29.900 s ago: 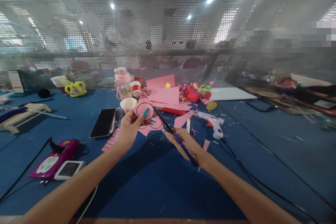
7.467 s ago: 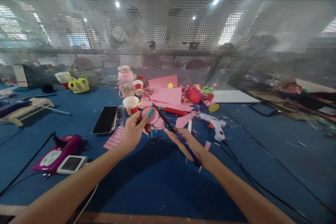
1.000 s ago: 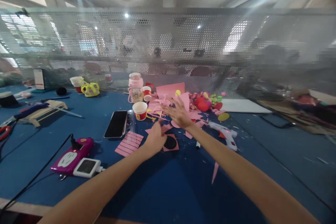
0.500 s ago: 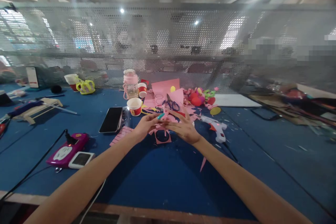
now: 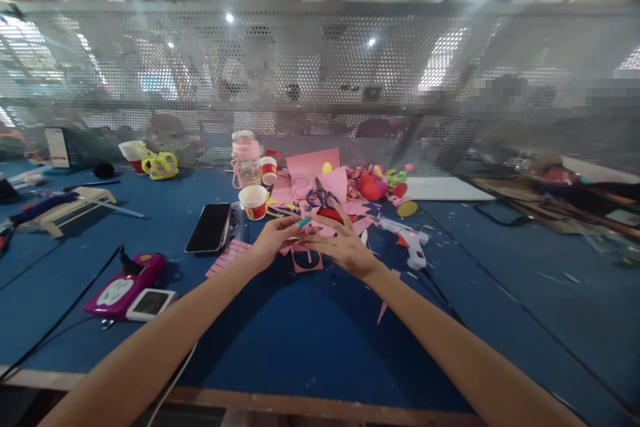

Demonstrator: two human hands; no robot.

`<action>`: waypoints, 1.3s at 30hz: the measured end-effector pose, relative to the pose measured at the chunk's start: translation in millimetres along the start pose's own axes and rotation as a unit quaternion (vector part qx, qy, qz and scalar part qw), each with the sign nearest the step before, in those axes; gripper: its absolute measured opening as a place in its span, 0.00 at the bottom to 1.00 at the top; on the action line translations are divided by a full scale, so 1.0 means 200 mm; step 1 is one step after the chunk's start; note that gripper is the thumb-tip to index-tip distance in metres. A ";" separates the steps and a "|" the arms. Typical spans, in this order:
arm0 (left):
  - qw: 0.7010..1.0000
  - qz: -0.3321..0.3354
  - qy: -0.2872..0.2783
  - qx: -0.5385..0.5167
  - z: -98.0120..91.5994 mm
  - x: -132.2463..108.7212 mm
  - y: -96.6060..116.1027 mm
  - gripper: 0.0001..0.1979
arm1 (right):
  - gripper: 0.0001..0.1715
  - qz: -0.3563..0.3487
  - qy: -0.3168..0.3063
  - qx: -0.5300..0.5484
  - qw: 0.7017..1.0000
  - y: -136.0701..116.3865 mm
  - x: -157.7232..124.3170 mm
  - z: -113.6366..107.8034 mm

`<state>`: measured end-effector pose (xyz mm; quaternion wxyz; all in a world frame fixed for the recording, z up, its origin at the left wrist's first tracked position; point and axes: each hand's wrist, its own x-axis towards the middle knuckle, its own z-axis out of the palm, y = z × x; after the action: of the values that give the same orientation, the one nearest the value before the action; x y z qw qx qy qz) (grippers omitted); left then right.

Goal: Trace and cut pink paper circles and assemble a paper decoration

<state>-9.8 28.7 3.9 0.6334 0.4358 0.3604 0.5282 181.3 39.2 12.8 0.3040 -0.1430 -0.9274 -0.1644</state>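
My left hand [image 5: 273,239] is closed, its fingertips pinching what looks like a narrow pink paper strip [image 5: 309,257]. A small teal patch shows at its thumb tip; whether it is a nail or a separate piece I cannot make out. Facing it, my right hand [image 5: 353,250] has its fingers stretched out and apart, the tips close to the left fingertips and the strip. Below the hands lies a pink paper square [image 5: 316,267] with a dark round hole. Just beyond are scissors [image 5: 320,196] with dark handles, lying on pink paper sheets [image 5: 313,163].
A white glue gun [image 5: 415,247] lies on the right, its cord trailing forward. On the left are a phone [image 5: 209,228], a paper cup [image 5: 253,203], a pink-topped bottle [image 5: 246,160] and a purple power strip [image 5: 127,283]. Colourful trimmings [image 5: 373,187] are piled behind; a perforated metal screen [image 5: 310,100] closes the back.
The view has shifted slightly. The right fingers have spread a little more, uncovering more of a red thing behind them. The left hand keeps its pinch.
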 end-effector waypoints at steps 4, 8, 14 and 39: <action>0.999 0.025 -0.020 0.022 0.00 0.00 0.01 0.14 | 0.20 -0.023 0.003 -0.012 1.000 -0.02 0.01 -0.01; 0.998 0.063 0.011 0.000 -0.01 0.01 0.02 0.13 | 0.28 -0.023 -0.021 -0.072 0.997 -0.02 0.00 0.00; 0.990 0.095 0.085 -0.054 0.01 0.01 0.05 0.14 | 0.37 0.046 0.085 -0.052 0.994 -0.02 -0.02 0.01; 0.988 0.131 0.023 -0.081 0.04 -0.01 0.03 0.18 | 0.13 0.476 0.071 0.523 0.703 -0.08 0.09 0.09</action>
<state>-3.8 26.0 11.9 0.5834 0.4142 0.2706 0.6441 151.8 33.7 6.9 0.4327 -0.3709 -0.6489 0.5041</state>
